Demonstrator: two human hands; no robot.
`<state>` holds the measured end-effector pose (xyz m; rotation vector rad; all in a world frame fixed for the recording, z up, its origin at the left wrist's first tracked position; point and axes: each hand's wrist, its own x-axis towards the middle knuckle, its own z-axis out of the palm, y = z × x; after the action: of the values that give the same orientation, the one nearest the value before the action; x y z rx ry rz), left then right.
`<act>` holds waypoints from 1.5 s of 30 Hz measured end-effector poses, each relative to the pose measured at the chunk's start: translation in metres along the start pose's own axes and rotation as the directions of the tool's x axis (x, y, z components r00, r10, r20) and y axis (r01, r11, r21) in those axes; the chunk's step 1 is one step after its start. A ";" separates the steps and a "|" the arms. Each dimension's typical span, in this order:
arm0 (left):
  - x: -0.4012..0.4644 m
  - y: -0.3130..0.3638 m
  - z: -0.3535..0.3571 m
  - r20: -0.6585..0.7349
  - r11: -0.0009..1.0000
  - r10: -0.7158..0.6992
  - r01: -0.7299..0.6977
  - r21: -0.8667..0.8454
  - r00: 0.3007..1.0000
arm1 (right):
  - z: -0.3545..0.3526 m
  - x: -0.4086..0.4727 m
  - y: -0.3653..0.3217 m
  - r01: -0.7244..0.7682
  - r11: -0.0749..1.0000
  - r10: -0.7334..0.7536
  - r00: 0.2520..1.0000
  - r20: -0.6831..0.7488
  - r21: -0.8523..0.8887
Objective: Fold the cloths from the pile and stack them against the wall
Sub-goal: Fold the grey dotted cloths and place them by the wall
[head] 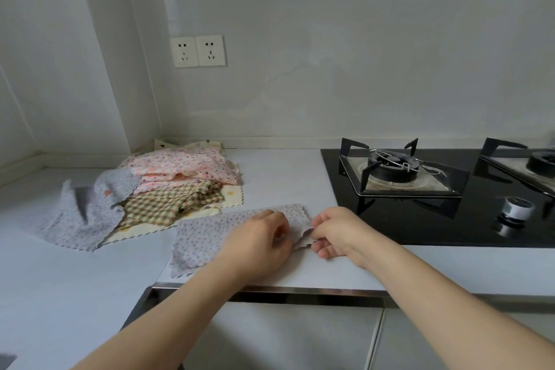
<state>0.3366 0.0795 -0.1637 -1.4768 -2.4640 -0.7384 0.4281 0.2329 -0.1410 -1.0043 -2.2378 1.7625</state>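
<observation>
While both hands work at its right end, the lilac spotted cloth (207, 237) lies flat on the counter (285, 177) just left of the gas hob (435, 189), its long axis running from the counter's front edge on the left up toward the hob's near corner on the right. The left hand (261, 242) rests on top of the cloth with fingers curled, pinching the fabric near that right end. The right hand (333, 233) sits just beside it, nearer the hob, thumb and fingers pinching the scalloped right edge, which is lifted and crumpled between the two hands.

Left of the hob and behind the cloth, the pile of cloths (177, 186) sits near the corner of the wall (330, 54): pink floral ones on top, a checked one below, a cream dotted one underneath, and another lilac cloth (78, 213) draped off its left side. A double socket (198, 50) is on the wall above the pile. One knob (515, 209) shows on the hob's front right.
</observation>
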 end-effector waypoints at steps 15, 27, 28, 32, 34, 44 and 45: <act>-0.007 -0.004 0.012 -0.100 0.916 0.287 -0.243 0.318 0.953 | -0.004 0.006 -0.003 -0.053 0.984 0.050 0.998 0.024 0.167; -0.012 -0.002 -0.012 0.009 0.776 0.242 -0.199 0.598 0.970 | -0.001 0.006 -0.003 -0.030 0.999 0.030 0.999 -0.014 0.024; -0.014 -0.003 -0.014 0.024 0.759 0.245 -0.208 0.617 0.969 | 0.000 0.005 -0.003 -0.030 0.999 0.030 0.999 -0.018 0.014; -0.028 -0.003 -0.022 0.066 0.647 0.346 -0.289 0.706 0.936 | 0.002 0.003 -0.007 -0.035 0.999 0.034 0.999 -0.027 -0.033; -0.036 -0.005 -0.026 0.084 0.608 0.385 -0.321 0.726 0.919 | 0.003 0.003 -0.009 -0.042 0.997 0.040 0.999 -0.027 -0.061; -0.047 -0.017 -0.033 0.234 0.643 0.301 -0.378 0.666 0.924 | 0.011 0.005 -0.015 -0.055 0.958 0.040 0.998 -0.057 -0.282; -0.047 -0.018 -0.033 0.233 0.662 0.286 -0.368 0.653 0.929 | 0.011 0.005 -0.015 -0.048 0.946 0.030 0.998 -0.062 -0.321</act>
<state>0.3408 0.0202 -0.1595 -1.5732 -2.0577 0.3335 0.4129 0.2248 -0.1323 -1.1460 -2.5395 1.3859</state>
